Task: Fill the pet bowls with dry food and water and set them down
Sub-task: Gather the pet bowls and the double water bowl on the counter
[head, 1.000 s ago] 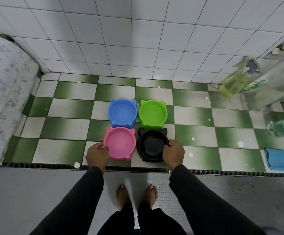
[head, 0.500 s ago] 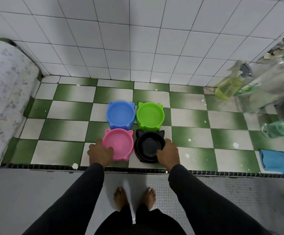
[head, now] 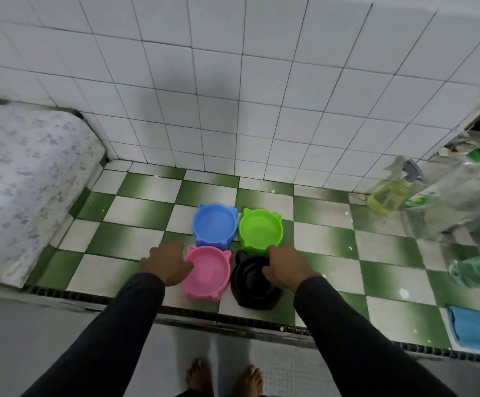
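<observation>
Presently on the green-and-white checkered tile ledge [head: 135,209]: four cat-eared pet bowls set in a tight two-by-two block, each just beside its neighbours. Back row, blue bowl [head: 214,225] to the left and green bowl [head: 260,230] to the right; front row, pink bowl [head: 208,272] to the left and black bowl [head: 251,285] to the right, near the ledge's front edge. All four stand upright; no food or water can be made out in them. Left hand [head: 166,262]: laid at the pink bowl's left rim, fingers spread and reaching toward the blue bowl, gripping nothing that can be seen. Right hand [head: 287,269]: over the black bowl's right rim, fingers reaching toward the green bowl's near edge; whether its fingers curl round the rim cannot be told. Both arms in dark sleeves; bare feet [head: 224,378] on the grey floor below. Other items: white tiled wall [head: 233,81] behind; floral-patterned cloth [head: 24,181] on the left; yellow-green spray bottle [head: 390,191] and clear plastic bottles [head: 462,193] at the right; a further bottle of greenish liquid [head: 475,270] lying nearer; folded blue cloth [head: 476,329] at the right front corner.
</observation>
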The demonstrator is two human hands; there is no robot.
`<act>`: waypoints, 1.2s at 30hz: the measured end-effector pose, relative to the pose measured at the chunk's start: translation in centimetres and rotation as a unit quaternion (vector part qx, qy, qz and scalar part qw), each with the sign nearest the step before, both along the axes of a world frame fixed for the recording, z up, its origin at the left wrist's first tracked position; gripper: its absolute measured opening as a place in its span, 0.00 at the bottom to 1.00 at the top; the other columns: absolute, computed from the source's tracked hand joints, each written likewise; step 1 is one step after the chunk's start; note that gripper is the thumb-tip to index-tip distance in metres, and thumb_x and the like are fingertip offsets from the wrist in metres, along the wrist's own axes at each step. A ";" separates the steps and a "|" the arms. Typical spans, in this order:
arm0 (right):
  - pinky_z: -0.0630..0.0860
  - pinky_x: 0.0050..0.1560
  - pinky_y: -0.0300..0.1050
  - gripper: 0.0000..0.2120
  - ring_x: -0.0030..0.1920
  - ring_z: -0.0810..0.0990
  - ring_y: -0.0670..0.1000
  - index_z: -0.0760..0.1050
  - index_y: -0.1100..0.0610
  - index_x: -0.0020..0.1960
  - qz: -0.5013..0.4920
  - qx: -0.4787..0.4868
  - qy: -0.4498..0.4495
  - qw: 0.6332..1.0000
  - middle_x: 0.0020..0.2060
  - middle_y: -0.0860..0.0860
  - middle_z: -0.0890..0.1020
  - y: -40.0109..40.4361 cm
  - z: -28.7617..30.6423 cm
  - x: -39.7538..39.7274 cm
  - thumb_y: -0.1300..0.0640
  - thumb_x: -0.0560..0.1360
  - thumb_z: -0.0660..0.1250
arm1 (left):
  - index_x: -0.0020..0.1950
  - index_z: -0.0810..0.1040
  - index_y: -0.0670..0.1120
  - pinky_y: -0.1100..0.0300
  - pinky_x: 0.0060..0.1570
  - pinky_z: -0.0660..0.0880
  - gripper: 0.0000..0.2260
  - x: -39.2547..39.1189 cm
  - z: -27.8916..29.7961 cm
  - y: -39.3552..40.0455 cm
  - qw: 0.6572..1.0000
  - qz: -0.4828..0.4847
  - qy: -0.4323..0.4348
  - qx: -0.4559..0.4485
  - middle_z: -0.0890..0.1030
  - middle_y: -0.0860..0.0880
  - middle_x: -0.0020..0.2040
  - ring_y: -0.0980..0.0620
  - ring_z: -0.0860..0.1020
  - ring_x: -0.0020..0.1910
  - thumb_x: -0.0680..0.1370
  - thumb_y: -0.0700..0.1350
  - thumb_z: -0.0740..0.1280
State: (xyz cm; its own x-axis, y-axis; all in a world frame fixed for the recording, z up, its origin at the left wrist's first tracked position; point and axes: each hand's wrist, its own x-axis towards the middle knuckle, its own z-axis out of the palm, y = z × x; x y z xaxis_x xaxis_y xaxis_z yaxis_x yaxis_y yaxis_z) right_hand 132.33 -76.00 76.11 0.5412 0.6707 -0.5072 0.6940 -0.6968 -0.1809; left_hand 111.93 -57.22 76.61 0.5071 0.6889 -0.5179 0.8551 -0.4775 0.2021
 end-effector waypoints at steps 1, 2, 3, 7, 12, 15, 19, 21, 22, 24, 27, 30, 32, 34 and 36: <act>0.75 0.57 0.52 0.18 0.60 0.78 0.61 0.72 0.56 0.62 0.014 0.005 -0.006 1.000 0.61 0.59 0.78 0.5 0.5 0.2 0.48 0.76 0.64 | 0.67 0.74 0.49 0.43 0.64 0.75 0.20 0.1 0.8 0.0 1.000 -0.002 0.005 0.006 0.77 0.44 0.66 0.43 0.77 0.63 0.79 0.56 0.67; 0.75 0.58 0.52 0.19 0.61 0.78 0.61 0.72 0.56 0.64 0.028 0.008 -0.010 1.000 0.61 0.58 0.78 1.0 1.0 0.3 0.47 0.77 0.65 | 0.68 0.74 0.49 0.42 0.65 0.74 0.21 0.1 1.6 0.0 1.000 -0.003 0.012 0.013 0.76 0.44 0.67 0.43 0.76 0.63 0.80 0.58 0.66; 0.75 0.59 0.53 0.21 0.62 0.77 0.61 0.71 0.55 0.66 0.041 0.013 -0.011 0.999 0.63 0.58 0.78 1.5 1.5 0.4 0.46 0.77 0.65 | 0.69 0.73 0.50 0.41 0.65 0.74 0.22 0.0 2.3 0.0 1.000 -0.003 0.017 0.019 0.75 0.44 0.67 0.43 0.76 0.64 0.80 0.60 0.65; 0.72 0.67 0.58 0.25 0.65 0.75 0.60 0.70 0.54 0.69 0.080 0.036 -0.005 0.996 0.64 0.57 0.76 3.6 3.5 0.4 0.43 0.77 0.66 | 0.74 0.71 0.53 0.41 0.68 0.71 0.25 -0.9 4.9 0.2 0.998 0.018 0.017 0.050 0.73 0.45 0.71 0.43 0.74 0.67 0.79 0.61 0.65; 0.71 0.64 0.58 0.19 0.61 0.77 0.58 0.73 0.51 0.64 0.128 0.056 -0.020 0.990 0.60 0.54 0.78 6.6 6.1 -1.1 0.46 0.75 0.66 | 0.77 0.69 0.54 0.41 0.70 0.70 0.28 -4.6 7.7 1.2 0.995 0.066 -0.020 0.071 0.70 0.44 0.75 0.42 0.72 0.71 0.79 0.62 0.66; 0.68 0.64 0.58 0.21 0.63 0.75 0.58 0.70 0.50 0.67 0.165 0.056 -0.041 0.984 0.62 0.53 0.76 9.0 7.8 -2.8 0.46 0.76 0.64 | 0.78 0.68 0.53 0.43 0.69 0.71 0.28 -7.7 9.3 2.1 0.991 0.094 -0.031 0.088 0.70 0.45 0.75 0.42 0.72 0.71 0.80 0.62 0.66; 0.69 0.66 0.60 0.24 0.64 0.73 0.59 0.69 0.52 0.71 0.215 0.075 -0.057 0.972 0.64 0.55 0.74 12.4 10.0 -6.0 0.45 0.77 0.63 | 0.77 0.68 0.54 0.45 0.65 0.73 0.28 -12.3 11.1 3.5 0.984 0.131 -0.026 0.114 0.72 0.45 0.71 0.42 0.74 0.68 0.80 0.64 0.64; 0.67 0.67 0.62 0.24 0.66 0.73 0.59 0.70 0.53 0.70 0.234 0.080 -0.067 0.966 0.65 0.56 0.75 14.3 10.8 -8.2 0.44 0.77 0.64 | 0.77 0.68 0.55 0.44 0.67 0.71 0.28 -14.9 11.8 4.2 0.980 0.163 -0.034 0.110 0.71 0.46 0.71 0.42 0.72 0.69 0.80 0.65 0.64; 0.67 0.67 0.61 0.24 0.66 0.73 0.59 0.70 0.53 0.69 0.243 0.080 -0.072 0.964 0.65 0.55 0.75 15.3 11.2 -9.5 0.43 0.77 0.65 | 0.78 0.67 0.55 0.43 0.68 0.70 0.29 -16.4 12.1 4.6 0.978 0.177 -0.037 0.108 0.70 0.46 0.71 0.42 0.72 0.70 0.80 0.65 0.63; 0.66 0.67 0.60 0.26 0.67 0.72 0.59 0.68 0.52 0.71 0.256 0.079 -0.073 0.961 0.66 0.55 0.75 17.2 12.0 -12.3 0.42 0.77 0.65 | 0.78 0.67 0.55 0.43 0.69 0.70 0.28 -19.4 12.6 5.3 0.974 0.194 -0.041 0.113 0.71 0.45 0.71 0.41 0.71 0.70 0.80 0.65 0.63; 0.68 0.68 0.58 0.28 0.68 0.72 0.59 0.67 0.51 0.73 0.279 0.089 -0.074 0.953 0.68 0.55 0.73 20.1 12.9 -16.7 0.41 0.77 0.64 | 0.77 0.67 0.54 0.42 0.68 0.70 0.27 -24.2 13.4 6.4 0.967 0.217 -0.042 0.126 0.71 0.45 0.70 0.41 0.71 0.69 0.80 0.64 0.63; 0.67 0.69 0.60 0.26 0.68 0.71 0.59 0.68 0.52 0.72 0.300 0.099 -0.064 0.947 0.68 0.55 0.73 23.0 13.8 -21.7 0.42 0.78 0.64 | 0.77 0.67 0.55 0.42 0.68 0.70 0.27 -29.5 14.1 7.5 0.960 0.241 -0.036 0.134 0.70 0.44 0.70 0.41 0.71 0.68 0.81 0.63 0.63; 0.68 0.68 0.60 0.26 0.68 0.71 0.58 0.68 0.52 0.72 0.317 0.102 -0.065 0.941 0.68 0.55 0.73 25.0 14.4 -25.4 0.42 0.78 0.64 | 0.76 0.67 0.54 0.42 0.67 0.70 0.26 -33.2 14.2 8.2 0.955 0.257 -0.039 0.142 0.71 0.44 0.69 0.40 0.72 0.68 0.81 0.62 0.63; 0.69 0.67 0.60 0.27 0.67 0.72 0.59 0.67 0.51 0.72 0.338 0.114 -0.067 0.932 0.67 0.55 0.72 26.8 15.0 -29.1 0.40 0.77 0.64 | 0.77 0.66 0.54 0.42 0.67 0.70 0.27 -37.0 14.3 8.7 0.950 0.274 -0.039 0.148 0.71 0.44 0.70 0.40 0.72 0.68 0.81 0.63 0.63; 0.70 0.67 0.60 0.28 0.66 0.73 0.60 0.66 0.51 0.72 0.360 0.126 -0.062 0.922 0.68 0.56 0.72 28.6 15.5 -32.8 0.40 0.77 0.64 | 0.79 0.65 0.54 0.42 0.68 0.70 0.29 -40.9 14.2 9.1 0.941 0.300 -0.039 0.151 0.70 0.44 0.73 0.41 0.71 0.69 0.81 0.64 0.63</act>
State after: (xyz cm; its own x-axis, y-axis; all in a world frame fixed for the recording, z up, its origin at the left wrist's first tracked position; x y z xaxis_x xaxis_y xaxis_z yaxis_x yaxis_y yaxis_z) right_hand 99.57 -47.37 91.59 -0.0466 0.9669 -0.2507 0.9866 0.0053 -0.1629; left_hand 70.99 -48.15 90.81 0.0079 0.9731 -0.2304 0.9772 0.0414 0.2082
